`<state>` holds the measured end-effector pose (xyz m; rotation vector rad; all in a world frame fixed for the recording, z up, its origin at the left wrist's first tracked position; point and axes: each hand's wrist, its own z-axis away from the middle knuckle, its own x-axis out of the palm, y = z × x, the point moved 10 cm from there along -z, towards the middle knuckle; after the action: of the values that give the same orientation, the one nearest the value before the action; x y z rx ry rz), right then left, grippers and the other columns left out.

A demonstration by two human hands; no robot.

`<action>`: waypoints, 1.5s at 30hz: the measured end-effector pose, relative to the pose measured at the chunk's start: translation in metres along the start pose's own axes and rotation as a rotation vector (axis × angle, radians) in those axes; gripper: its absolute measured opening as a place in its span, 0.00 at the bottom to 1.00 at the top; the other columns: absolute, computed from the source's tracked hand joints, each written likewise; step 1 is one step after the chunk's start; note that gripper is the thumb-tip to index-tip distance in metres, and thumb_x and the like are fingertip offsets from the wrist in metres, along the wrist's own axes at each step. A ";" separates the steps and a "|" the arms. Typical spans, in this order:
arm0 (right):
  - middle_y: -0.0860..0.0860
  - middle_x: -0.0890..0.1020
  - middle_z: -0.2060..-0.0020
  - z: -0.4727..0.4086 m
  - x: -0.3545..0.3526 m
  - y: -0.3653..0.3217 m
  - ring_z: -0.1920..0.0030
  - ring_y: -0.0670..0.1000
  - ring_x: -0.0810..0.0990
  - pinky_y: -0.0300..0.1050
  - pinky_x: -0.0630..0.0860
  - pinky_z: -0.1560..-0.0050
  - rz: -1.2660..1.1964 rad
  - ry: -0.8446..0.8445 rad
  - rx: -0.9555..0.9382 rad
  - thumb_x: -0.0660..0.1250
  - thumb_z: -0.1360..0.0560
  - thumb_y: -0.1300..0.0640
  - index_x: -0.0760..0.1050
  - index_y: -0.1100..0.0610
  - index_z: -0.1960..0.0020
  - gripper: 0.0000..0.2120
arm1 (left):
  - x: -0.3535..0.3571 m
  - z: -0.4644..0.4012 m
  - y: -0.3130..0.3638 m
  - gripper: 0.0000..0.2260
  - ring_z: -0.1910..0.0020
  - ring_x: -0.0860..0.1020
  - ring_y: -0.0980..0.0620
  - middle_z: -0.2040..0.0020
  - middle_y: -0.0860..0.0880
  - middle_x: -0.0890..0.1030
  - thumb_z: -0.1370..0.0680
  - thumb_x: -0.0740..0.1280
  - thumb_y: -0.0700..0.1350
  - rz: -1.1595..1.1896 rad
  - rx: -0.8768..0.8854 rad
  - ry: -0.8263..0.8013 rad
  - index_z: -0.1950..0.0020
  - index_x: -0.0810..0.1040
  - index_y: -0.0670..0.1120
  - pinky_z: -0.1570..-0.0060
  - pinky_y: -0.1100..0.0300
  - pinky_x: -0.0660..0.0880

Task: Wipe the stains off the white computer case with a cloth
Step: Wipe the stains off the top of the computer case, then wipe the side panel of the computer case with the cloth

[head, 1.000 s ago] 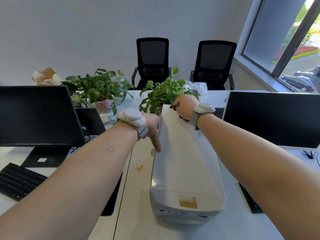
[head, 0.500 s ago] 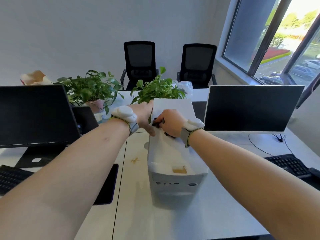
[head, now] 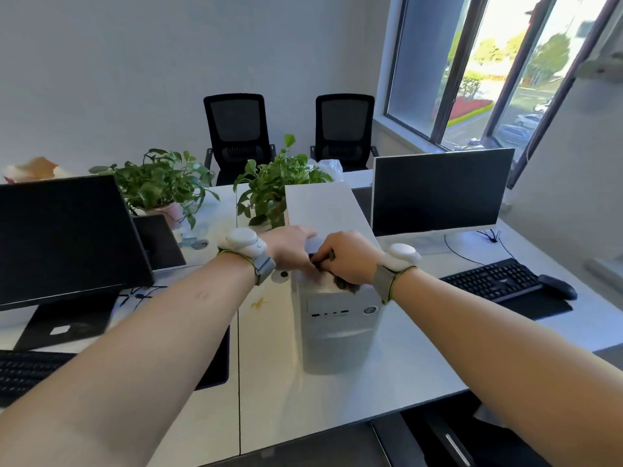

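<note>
right hand (head: 349,257) fisted around a dark cloth (head: 347,284), pressing it on the near top edge of the white computer case (head: 337,315), which stands upright mid-desk. left hand (head: 290,242) lies flat, fingers spread, bracing the top. step: wiping the front end. next: check this edge for stain, re-rub if needed.

text: none legible | white computer case (head: 332,210) front: ports and round button, no readable marking | keyboard (head: 492,279) keys: too small to read | monitors: blank
</note>
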<state>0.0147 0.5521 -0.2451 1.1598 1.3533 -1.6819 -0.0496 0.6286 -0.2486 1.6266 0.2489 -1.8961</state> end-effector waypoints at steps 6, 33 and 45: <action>0.51 0.82 0.52 0.048 -0.024 0.073 0.66 0.53 0.83 0.45 0.83 0.66 -0.095 0.240 0.294 0.62 0.19 0.61 0.85 0.54 0.47 0.12 | 0.030 0.015 0.017 0.42 0.33 0.73 0.44 0.28 0.45 0.73 0.33 0.74 0.70 -0.194 0.081 -0.013 0.28 0.72 0.46 0.35 0.46 0.74; 0.48 0.81 0.51 0.052 -0.005 0.028 0.57 0.54 0.82 0.51 0.84 0.57 -0.041 0.245 0.118 0.63 0.21 0.61 0.87 0.48 0.45 0.15 | 0.025 0.011 0.027 0.25 0.54 0.80 0.49 0.51 0.50 0.82 0.34 0.76 0.66 -0.202 0.016 -0.039 0.49 0.82 0.49 0.58 0.57 0.77; 0.46 0.82 0.53 -0.033 -0.033 0.090 0.63 0.53 0.83 0.50 0.85 0.63 -0.025 0.211 0.063 0.62 0.21 0.59 0.87 0.44 0.49 0.17 | -0.009 -0.045 0.040 0.40 0.60 0.75 0.53 0.55 0.51 0.78 0.43 0.68 0.83 -0.182 -0.119 0.014 0.52 0.75 0.49 0.67 0.58 0.67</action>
<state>0.1154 0.5630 -0.2497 1.3946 1.4555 -1.6668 0.0105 0.6230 -0.2405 1.5839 0.5214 -1.9631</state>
